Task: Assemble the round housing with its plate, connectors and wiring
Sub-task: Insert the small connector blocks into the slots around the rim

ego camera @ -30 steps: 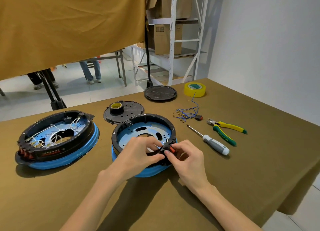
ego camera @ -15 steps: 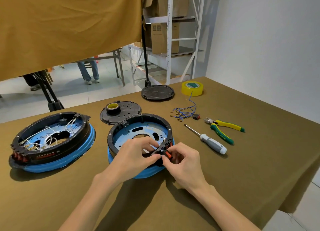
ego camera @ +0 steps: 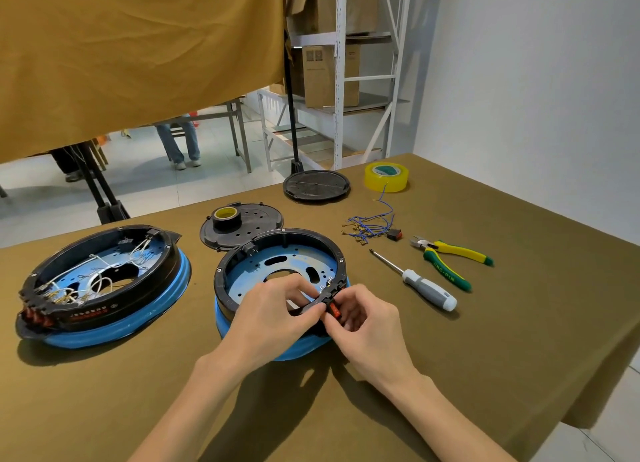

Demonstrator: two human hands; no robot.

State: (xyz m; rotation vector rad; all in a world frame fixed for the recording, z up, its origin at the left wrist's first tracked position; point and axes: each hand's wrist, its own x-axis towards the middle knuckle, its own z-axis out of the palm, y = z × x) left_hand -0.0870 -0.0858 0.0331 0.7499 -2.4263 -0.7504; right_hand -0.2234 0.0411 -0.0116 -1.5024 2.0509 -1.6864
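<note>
While the round black plastic housing on its blue base sits mid-table, the left hand grips its near rim. The right hand pinches a small red-orange connector there. The rim looks stiff enough to brace; the connector seems light and fiddly, best pinched by its sides.

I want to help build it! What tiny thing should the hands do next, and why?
Probably push the red switch into the black ring. The right hand pinches it at the rim, and the left hand steadies the ring beside it.
</note>
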